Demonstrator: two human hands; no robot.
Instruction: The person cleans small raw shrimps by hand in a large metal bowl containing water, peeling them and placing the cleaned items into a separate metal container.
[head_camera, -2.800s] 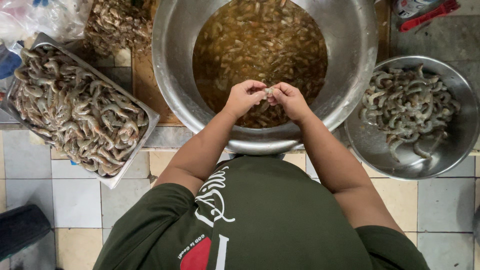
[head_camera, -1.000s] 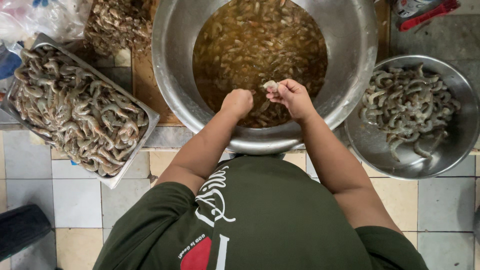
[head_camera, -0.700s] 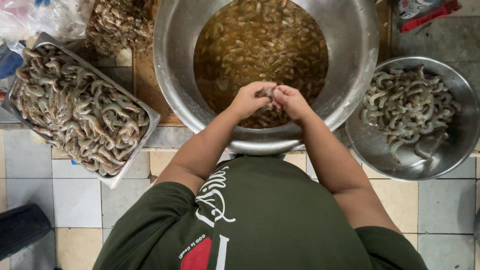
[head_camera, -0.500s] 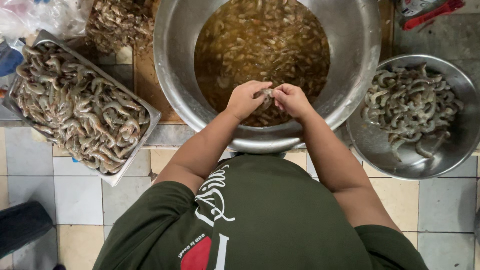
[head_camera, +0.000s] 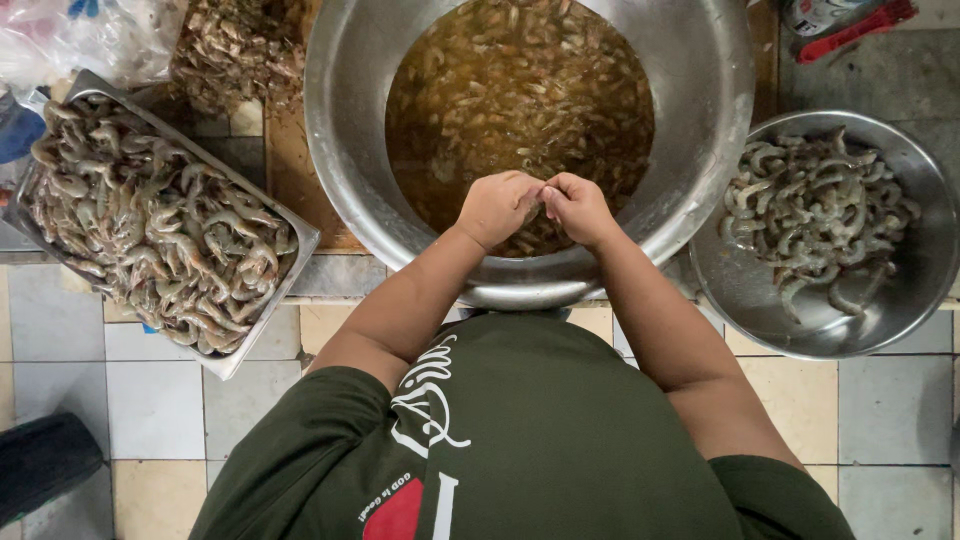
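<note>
Shrimp (head_camera: 545, 192) is the thing being worked: a single small one sits pinched between the fingertips of both hands, mostly hidden by the fingers, just above the middle of the frame. The left hand (head_camera: 497, 207) is curled, its fingers closed on the shrimp from the left side of the frame; the right hand (head_camera: 578, 207) is curled the same way from the right, and the two hands touch at the fingertips. Both hover over the near edge of a large steel basin (head_camera: 345, 150) that fills the upper centre of the frame. The basin holds murky brown water (head_camera: 520, 90) thick with shrimp bits and shells.

At the right of the frame, just beside the basin, stands a smaller round steel bowl (head_camera: 900, 310) with a heap of pale grey peeled shrimp (head_camera: 815, 210) lying in it. At the left, a rectangular metal tray (head_camera: 255, 350) sits at an angle, piled with whole unpeeled shrimp (head_camera: 150, 230). Above the tray, in the upper left, lies a brownish pile of shells (head_camera: 235, 45), with a crumpled clear plastic bag (head_camera: 70, 40) next to it at the corner. A red object (head_camera: 860, 25) shows at the upper right edge.

Everything rests on a tiled floor (head_camera: 170, 410) of pale and yellowish squares. The person's forearms reach up from a dark green shirt (head_camera: 560, 450) that fills the bottom of the frame.
</note>
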